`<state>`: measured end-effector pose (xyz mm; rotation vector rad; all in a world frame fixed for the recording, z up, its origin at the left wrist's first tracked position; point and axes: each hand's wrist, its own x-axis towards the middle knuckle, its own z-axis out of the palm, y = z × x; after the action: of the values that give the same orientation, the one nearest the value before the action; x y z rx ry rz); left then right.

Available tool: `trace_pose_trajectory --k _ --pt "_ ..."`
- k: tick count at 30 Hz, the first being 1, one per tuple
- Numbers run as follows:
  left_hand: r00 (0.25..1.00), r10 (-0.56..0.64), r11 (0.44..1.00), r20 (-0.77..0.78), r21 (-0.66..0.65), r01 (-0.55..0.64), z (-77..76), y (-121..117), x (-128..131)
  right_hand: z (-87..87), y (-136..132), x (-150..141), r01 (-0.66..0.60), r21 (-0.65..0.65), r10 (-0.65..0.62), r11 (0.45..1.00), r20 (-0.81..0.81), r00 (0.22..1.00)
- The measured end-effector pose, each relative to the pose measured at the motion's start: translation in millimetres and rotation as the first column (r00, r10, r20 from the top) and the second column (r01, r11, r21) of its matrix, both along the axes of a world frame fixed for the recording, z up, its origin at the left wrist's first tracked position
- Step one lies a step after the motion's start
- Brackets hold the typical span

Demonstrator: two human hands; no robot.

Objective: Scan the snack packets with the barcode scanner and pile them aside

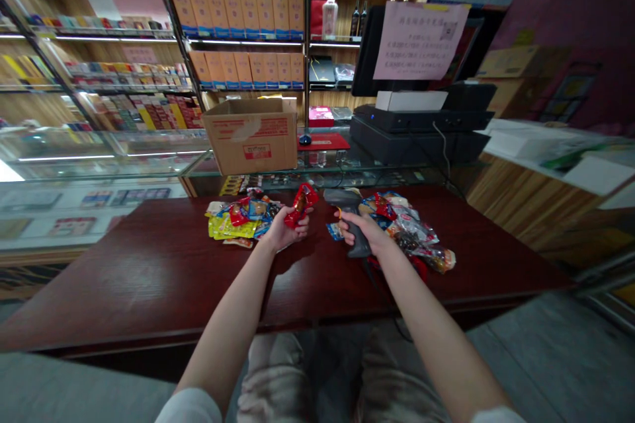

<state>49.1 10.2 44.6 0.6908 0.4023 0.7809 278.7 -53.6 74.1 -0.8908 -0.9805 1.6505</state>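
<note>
My left hand (286, 229) is closed on a red snack packet (301, 203), raised above the dark red table. In my right hand (363, 230) is a dark grey barcode scanner (358, 246), gripped by its handle, its head (342, 197) pointing toward the far left. Left of my left hand lies a pile of packaged snacks (238, 215), among them yellow, red and blue packets. A second pile of packets (414, 231), some in clear wrap, lies beside and partly behind my right hand. One small blue packet (334, 231) rests between the hands, close to the scanner.
An open cardboard box (253, 139) stands on the glass counter (317, 168) behind the table (163, 264). To the right are a monitor with a paper notice (419, 39) and a black cash drawer unit (411, 139). The scanner's cord (384, 297) hangs over the table's front edge.
</note>
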Motion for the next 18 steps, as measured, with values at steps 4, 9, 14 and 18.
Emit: trace_pose_trajectory --k 4,9,14,18 --pt "0.993 -0.102 0.995 -0.053 -0.027 0.101 -3.6 0.5 -1.1 -2.6 1.2 -1.1 0.002 -0.029 -0.002 1.000 -0.015 1.000" --pt "0.987 -0.144 0.989 -0.064 -0.042 0.142 -5.5 0.6 0.5 -2.1 -0.4 -0.5 0.011 -0.050 -0.011 0.999 -0.014 1.000" --pt "0.987 -0.146 0.989 -0.068 -0.018 0.145 -4.8 0.7 1.1 -3.7 -0.3 -0.4 0.028 -0.054 -0.028 0.998 -0.007 1.000" --pt "0.984 -0.156 0.987 -0.086 0.013 0.158 -4.1 -0.2 1.0 -4.6 -2.3 0.1 0.018 -0.056 -0.018 0.998 -0.008 1.000"
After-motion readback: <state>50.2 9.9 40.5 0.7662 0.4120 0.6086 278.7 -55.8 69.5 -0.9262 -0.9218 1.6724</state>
